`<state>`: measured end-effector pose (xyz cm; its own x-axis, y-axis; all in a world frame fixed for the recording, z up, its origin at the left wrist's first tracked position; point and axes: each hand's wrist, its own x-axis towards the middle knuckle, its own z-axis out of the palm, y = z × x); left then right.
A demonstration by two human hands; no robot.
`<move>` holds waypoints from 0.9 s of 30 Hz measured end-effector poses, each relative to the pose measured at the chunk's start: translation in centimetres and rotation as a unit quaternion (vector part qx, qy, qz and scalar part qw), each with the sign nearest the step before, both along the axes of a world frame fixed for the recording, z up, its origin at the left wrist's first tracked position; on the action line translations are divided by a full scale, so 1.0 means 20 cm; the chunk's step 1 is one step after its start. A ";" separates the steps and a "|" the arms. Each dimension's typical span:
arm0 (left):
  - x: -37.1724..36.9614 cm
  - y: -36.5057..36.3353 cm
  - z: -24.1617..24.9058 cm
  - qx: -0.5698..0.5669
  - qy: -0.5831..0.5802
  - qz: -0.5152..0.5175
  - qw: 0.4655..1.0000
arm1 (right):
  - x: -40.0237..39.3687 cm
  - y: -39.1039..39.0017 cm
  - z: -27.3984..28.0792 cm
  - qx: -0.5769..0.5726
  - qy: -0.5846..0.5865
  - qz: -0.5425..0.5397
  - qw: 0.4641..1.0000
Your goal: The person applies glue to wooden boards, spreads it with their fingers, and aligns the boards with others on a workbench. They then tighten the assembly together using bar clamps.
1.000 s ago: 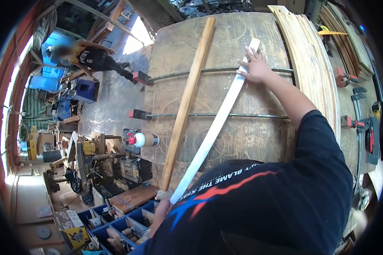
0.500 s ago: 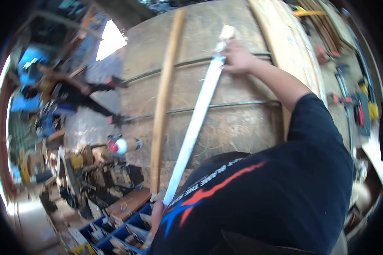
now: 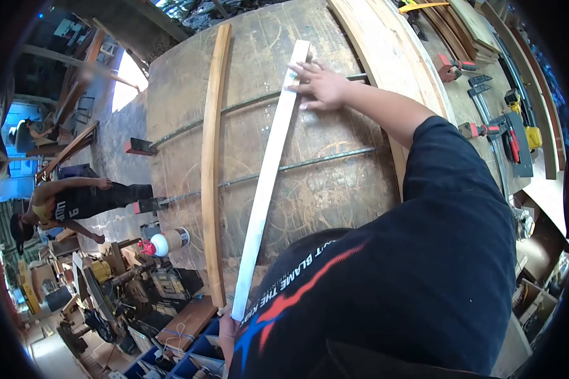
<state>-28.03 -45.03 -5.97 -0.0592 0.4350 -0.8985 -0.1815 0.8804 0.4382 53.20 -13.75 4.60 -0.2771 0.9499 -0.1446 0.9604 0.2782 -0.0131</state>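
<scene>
A long narrow wooden strip with a bright white face lies slantwise over the worktable. My right hand rests at its far end, with the fingers spread over the edge and face. At the near end, my left hand is closed round the strip, partly hidden by my shirt. Beside it lies a brown wooden strip, close to my left hand at its lower end. Both strips cross two long metal clamp bars.
A glue bottle with a red cap lies beside the brown strip. Thick boards line the table's right side, with clamps beyond. A co-worker stands at the left; blue bins sit below.
My right hand has loosened from the strip's end, and its fingers are now spread. The whole view has shifted, so table and strips appear further left. The co-worker's pose differs.
</scene>
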 end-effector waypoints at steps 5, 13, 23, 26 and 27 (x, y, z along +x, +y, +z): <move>-0.05 -0.03 -0.04 -0.004 -0.003 0.011 1.000 | 0.11 0.08 -0.07 0.069 -0.006 -0.216 0.974; -0.06 -0.03 -0.03 -0.007 0.002 -0.001 1.000 | 0.07 0.00 -0.03 0.044 0.000 -0.214 0.976; -0.01 -0.03 0.02 -0.011 0.011 -0.007 1.000 | 0.17 0.09 -0.10 0.080 0.006 -0.300 0.951; -0.01 -0.02 0.02 -0.009 0.014 -0.007 1.000 | 0.11 0.03 -0.03 0.020 -0.012 -0.103 0.994; 0.00 -0.01 0.02 -0.010 0.015 -0.010 1.000 | 0.12 0.07 -0.06 0.034 -0.008 -0.142 0.989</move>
